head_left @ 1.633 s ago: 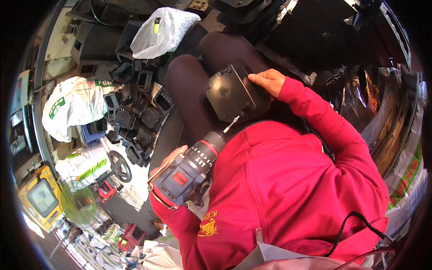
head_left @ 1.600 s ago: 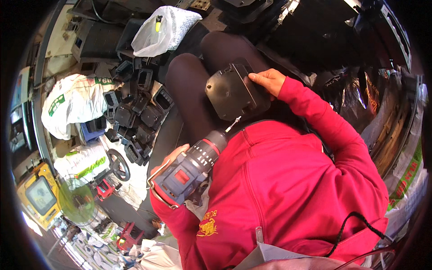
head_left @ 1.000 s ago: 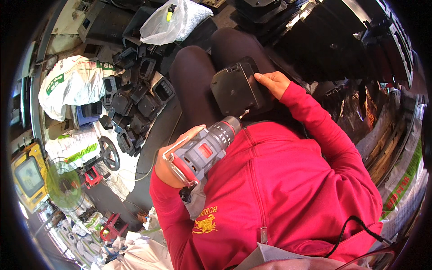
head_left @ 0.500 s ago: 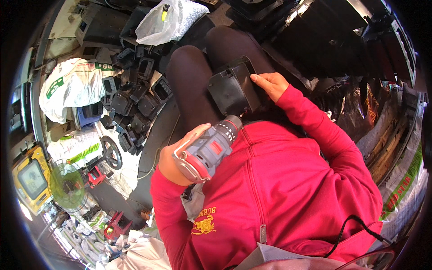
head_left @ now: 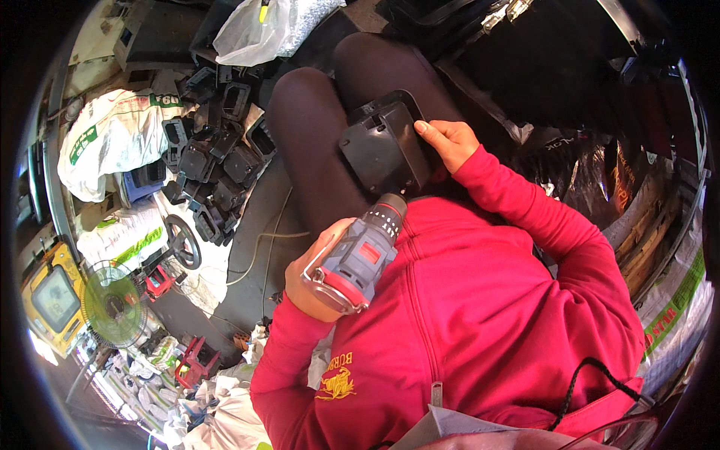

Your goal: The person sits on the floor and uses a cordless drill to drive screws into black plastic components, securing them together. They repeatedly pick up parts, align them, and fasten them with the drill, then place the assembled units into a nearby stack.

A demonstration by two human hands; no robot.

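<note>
A grey and red cordless drill (head_left: 355,261) is gripped in my left hand (head_left: 313,279), whose fingers wrap round the handle, mostly hidden beneath the tool. Its chuck points away from me at the near corner of a black plastic box-shaped housing (head_left: 375,154). Whether the bit touches the plastic cannot be made out. The housing rests tilted on my thighs. Along its right rim my right hand (head_left: 450,142) holds it, thumb on top and the other fingers largely out of sight.
Many similar black housings (head_left: 217,161) lie heaped on the left, beside a white sack (head_left: 120,139). Beyond my knees sits a clear plastic bag (head_left: 270,34) of small pieces. A green fan (head_left: 112,304) stands at lower left. A cable (head_left: 259,255) crosses the floor.
The drill has shifted slightly right and turned a little more upright, its chuck still by the housing's near corner. The housing has moved slightly in the view, still held by my right hand.
</note>
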